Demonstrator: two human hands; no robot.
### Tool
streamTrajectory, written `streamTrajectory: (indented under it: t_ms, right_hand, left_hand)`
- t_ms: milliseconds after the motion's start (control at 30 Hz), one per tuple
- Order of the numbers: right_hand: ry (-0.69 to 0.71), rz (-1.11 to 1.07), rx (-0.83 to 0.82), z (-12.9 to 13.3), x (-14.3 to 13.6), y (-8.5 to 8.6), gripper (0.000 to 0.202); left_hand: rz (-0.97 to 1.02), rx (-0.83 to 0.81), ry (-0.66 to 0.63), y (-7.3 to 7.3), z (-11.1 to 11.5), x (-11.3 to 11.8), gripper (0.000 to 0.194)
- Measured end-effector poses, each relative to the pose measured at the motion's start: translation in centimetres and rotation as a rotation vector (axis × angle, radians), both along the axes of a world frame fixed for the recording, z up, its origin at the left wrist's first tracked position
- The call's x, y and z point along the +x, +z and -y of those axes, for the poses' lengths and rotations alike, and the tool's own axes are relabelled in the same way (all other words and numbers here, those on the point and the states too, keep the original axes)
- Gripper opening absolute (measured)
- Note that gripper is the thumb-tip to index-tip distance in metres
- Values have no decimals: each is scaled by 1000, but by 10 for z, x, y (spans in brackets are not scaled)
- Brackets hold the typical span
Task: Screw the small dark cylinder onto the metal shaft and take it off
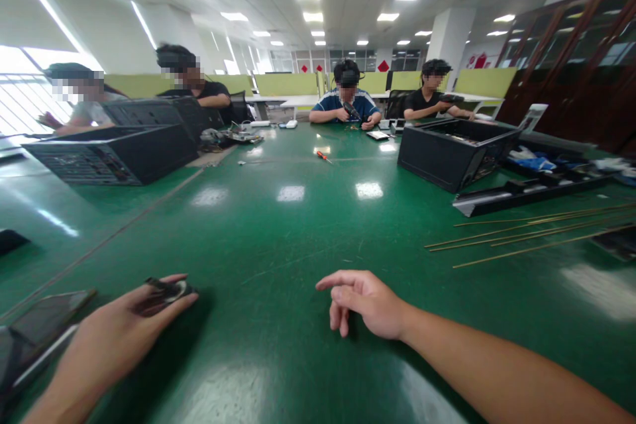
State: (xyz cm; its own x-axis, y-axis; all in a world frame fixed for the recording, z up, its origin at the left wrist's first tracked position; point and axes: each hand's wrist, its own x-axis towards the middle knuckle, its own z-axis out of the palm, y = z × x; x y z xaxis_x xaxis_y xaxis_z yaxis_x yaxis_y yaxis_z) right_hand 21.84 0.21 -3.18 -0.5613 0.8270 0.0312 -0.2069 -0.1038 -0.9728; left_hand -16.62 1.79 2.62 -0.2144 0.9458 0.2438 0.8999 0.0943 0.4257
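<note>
My left hand (122,324) is closed round a small dark part (171,291) with a pale curved piece on it; its exact kind I cannot make out. It is held a little above the green table (278,238), at the lower left. Just left of that hand lies a flat, dark, framed panel (50,318), cut off by the picture's edge. Right of the middle, my right hand (370,305) hovers over the table with nothing in it. Its index finger points left and the other fingers hang apart, loosely bent.
Black computer cases (447,152) stand at the right and left, near several thin brass-coloured rods (501,232) and a dark metal rail (527,192) on the right. A red screwdriver (324,157) lies mid-table. Several people sit round the far side, one holding a dark tool (351,110).
</note>
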Motion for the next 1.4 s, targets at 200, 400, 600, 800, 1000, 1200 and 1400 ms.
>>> streamTrajectory:
  t_ms: [200, 400, 600, 800, 1000, 1200, 1400]
  right_hand:
    - [-264, 95, 93, -5, 10, 0, 38]
    - [-336, 271, 230, -1, 11, 2, 47]
    - [-347, 467, 409, 3, 7, 2, 50]
    - [-342, 563, 537, 5, 8, 8, 38]
    - [-325, 564, 595, 8, 7, 10, 30]
    - [-312, 552, 598, 7, 6, 11, 17]
    - [-316, 515, 610, 5, 6, 7, 13]
  left_hand:
    - [122, -22, -538, 12, 3, 127, 28]
    - [106, -26, -767, -4, 7, 186, 29]
    - [47, -23, -780, -24, 13, 175, 41]
    - [130, 19, -746, -23, 15, 176, 30]
    - [197, 46, -842, -22, 16, 176, 22]
    - [199, 36, -833, -21, 15, 177, 21]
    - [195, 21, -842, -22, 16, 178, 22]
